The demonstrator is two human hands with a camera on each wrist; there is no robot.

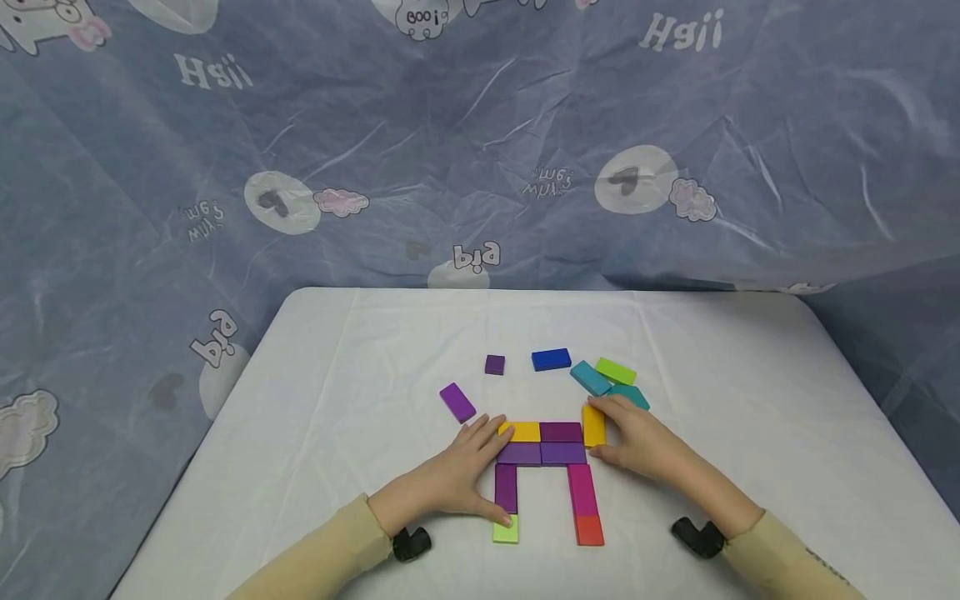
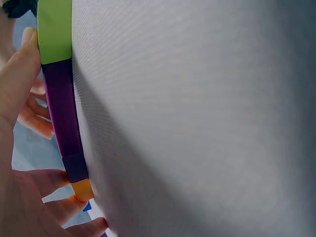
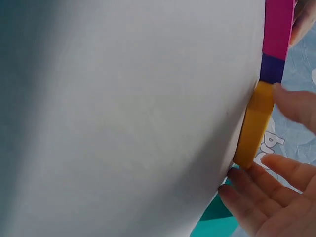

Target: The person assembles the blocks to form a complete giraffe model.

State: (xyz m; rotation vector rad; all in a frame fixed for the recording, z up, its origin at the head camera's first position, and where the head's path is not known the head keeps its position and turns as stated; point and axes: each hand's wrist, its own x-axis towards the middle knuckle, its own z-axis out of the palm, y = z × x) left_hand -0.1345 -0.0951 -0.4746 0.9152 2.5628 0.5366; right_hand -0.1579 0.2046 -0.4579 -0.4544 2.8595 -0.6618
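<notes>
Flat blocks form a shape with two purple blocks (image 1: 519, 454) across the middle, a yellow block (image 1: 525, 432) and a dark purple one (image 1: 561, 432) above. Two legs run down: purple (image 1: 506, 488) over lime (image 1: 506, 533), and magenta (image 1: 582, 490) over red (image 1: 589, 531). My left hand (image 1: 457, 475) spans the left side, thumb on the lime block, fingertips at the yellow one. My right hand (image 1: 645, 442) holds an upright orange-yellow block (image 1: 594, 426) between thumb and fingers, at the shape's upper right; in the right wrist view this block (image 3: 255, 123) lies between them.
Behind the shape lie a purple block (image 1: 457, 402), a small dark purple block (image 1: 494, 364), a blue block (image 1: 551, 359), a teal-blue block (image 1: 591, 377), a lime block (image 1: 617, 371) and a teal block (image 1: 630, 395). A patterned cloth (image 1: 450, 125) hangs beyond the white table (image 1: 337, 358).
</notes>
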